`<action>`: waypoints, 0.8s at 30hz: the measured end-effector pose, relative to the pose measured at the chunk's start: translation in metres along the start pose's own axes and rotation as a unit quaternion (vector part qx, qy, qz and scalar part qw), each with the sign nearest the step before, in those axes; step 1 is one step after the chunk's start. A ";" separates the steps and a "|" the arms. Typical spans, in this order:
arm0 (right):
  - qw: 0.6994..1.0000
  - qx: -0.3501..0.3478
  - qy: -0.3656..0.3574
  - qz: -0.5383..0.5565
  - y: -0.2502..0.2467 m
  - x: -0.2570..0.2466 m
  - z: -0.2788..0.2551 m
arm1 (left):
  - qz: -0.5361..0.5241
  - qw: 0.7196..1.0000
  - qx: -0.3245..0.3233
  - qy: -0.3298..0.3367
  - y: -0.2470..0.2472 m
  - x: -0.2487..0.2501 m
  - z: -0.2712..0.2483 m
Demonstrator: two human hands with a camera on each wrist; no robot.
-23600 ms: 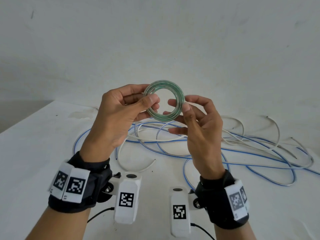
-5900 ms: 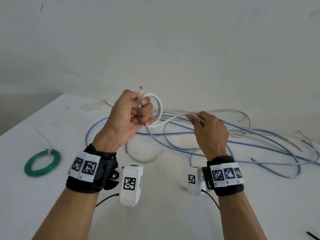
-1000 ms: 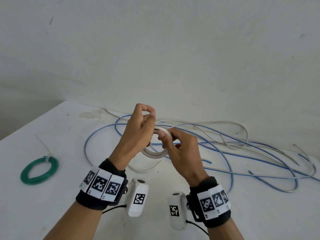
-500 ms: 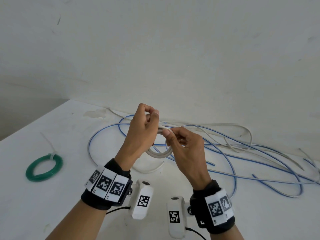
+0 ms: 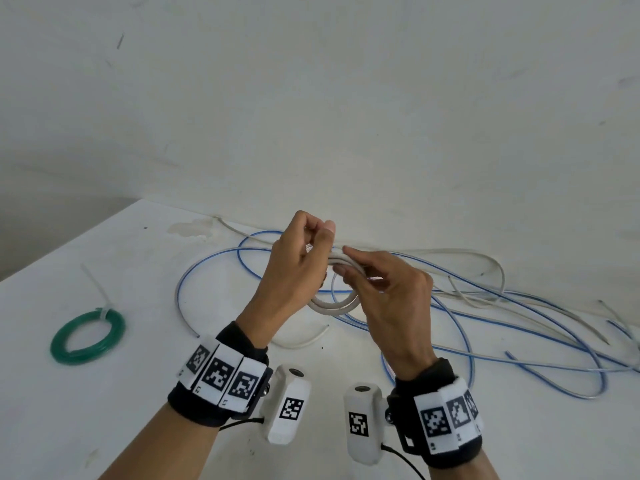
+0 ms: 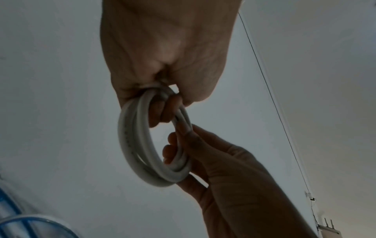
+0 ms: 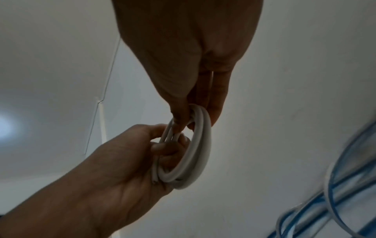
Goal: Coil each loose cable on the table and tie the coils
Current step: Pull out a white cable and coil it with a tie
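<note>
We find one green tubing coil [image 5: 87, 336], tied, on the white table [image 5: 104, 410]. Our left hand [image 5: 294, 271] and right hand [image 5: 391, 299] pinch a small white cable coil [image 5: 334, 304] aloft, apparently untied. Blue and white loose cables [image 5: 485, 323] remain.

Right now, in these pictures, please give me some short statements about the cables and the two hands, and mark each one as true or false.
1. Both hands hold the white cable coil. True: the left hand and the right hand both grip it above the table.
2. The green cable coil lies on the table at the left, apart from the hands. True.
3. The green cable coil has no tie on it. False: a white zip tie is fastened round it.
4. All the blue cables are already coiled. False: they lie loose and spread on the table.
5. The white cable coil rests flat on the table. False: it is held up in the air.
</note>
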State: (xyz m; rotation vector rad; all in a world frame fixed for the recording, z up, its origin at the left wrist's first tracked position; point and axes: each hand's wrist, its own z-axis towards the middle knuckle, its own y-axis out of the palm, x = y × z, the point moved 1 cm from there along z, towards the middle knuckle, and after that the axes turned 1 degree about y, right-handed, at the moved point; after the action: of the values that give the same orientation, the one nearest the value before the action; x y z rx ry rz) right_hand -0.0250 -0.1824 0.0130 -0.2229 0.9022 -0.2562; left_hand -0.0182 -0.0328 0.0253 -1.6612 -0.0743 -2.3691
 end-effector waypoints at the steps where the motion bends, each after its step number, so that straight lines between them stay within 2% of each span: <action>1: 0.999 0.018 0.018 0.019 -0.003 0.001 0.001 | -0.018 1.000 -0.003 0.003 0.002 0.001 0.000; 5: 0.993 0.080 0.053 0.070 -0.013 0.003 0.004 | -0.058 0.998 -0.022 -0.024 0.011 0.004 -0.005; 9: 0.992 0.072 0.065 0.083 -0.006 -0.003 0.004 | -0.206 0.973 0.004 -0.102 0.017 0.005 -0.006; 13: 0.997 0.017 0.052 0.048 -0.008 -0.006 0.006 | -0.123 0.990 0.044 -0.051 0.008 0.003 -0.006; 17: 0.998 -0.025 0.051 0.040 -0.008 -0.004 0.006 | -0.015 0.999 0.038 0.011 0.004 -0.002 -0.003; 24: 0.990 -0.090 0.088 0.056 -0.021 0.003 0.011 | -0.041 0.999 -0.018 -0.005 0.008 -0.009 -0.003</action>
State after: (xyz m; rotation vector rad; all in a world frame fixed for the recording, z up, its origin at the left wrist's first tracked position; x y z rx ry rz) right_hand -0.0169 -0.2026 0.0237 -0.3190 1.1110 -0.0902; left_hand -0.0162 -0.0396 0.0155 -1.7190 -0.1050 -2.4356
